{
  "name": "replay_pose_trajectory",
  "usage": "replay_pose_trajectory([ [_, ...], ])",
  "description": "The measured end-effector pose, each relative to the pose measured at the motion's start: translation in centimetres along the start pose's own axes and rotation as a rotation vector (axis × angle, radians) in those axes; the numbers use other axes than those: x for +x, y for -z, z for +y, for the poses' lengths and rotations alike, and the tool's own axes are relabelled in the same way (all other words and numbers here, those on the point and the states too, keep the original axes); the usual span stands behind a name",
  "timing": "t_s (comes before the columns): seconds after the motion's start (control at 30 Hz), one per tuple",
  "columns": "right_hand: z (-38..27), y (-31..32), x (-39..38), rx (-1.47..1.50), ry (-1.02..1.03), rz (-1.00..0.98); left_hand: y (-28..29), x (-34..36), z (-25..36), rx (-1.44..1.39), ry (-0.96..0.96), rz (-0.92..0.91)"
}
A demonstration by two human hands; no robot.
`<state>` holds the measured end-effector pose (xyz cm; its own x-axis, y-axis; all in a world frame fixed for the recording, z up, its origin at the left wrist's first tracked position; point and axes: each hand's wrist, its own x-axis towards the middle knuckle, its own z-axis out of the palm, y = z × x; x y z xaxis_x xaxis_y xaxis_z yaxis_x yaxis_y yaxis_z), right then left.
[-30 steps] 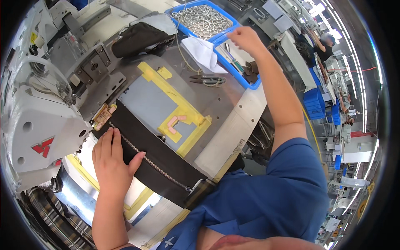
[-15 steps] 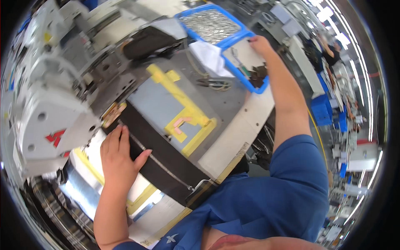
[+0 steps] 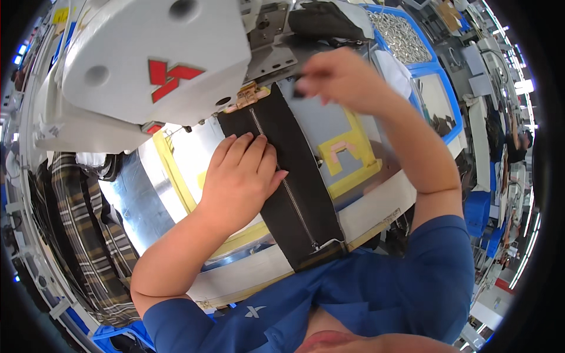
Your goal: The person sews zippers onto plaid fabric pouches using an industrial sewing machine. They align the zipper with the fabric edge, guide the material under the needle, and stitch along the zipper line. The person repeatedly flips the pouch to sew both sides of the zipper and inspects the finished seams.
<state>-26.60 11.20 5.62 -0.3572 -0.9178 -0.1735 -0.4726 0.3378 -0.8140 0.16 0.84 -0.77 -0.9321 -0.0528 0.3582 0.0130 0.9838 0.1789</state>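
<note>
Left hand [image 3: 242, 176] lies flat, palm down; right hand [image 3: 338, 81] hangs raised, blurred, apparently pinching.

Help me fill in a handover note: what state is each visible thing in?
Black strip: laid flat
Zipper: looks closed, slider at near end
Left hand: palm down on the strip
Right hand: raised, seemingly pinching a dark piece
Metal rings: heaped loose
Plaid fabric: draped in folds
White machine: running or stopped, cannot tell

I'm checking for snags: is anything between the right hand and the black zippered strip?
Nothing visible: the right hand, a small dark piece at its fingertips, is right of the black zippered strip; the left hand lies on it.
</note>
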Motion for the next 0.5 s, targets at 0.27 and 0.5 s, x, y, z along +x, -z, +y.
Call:
replay_pose_trajectory([
  [0.27, 0.7, -6.1, 3.2, -0.234, 0.219, -0.024, 0.1, -0.1, 0.3, -0.005, 0.030, -0.002],
  [0.5, 2.2, -6.4, 2.3, -0.280, 0.595, -0.079, 0.3, -0.2, 0.2, -0.029, 0.039, -0.011],
])
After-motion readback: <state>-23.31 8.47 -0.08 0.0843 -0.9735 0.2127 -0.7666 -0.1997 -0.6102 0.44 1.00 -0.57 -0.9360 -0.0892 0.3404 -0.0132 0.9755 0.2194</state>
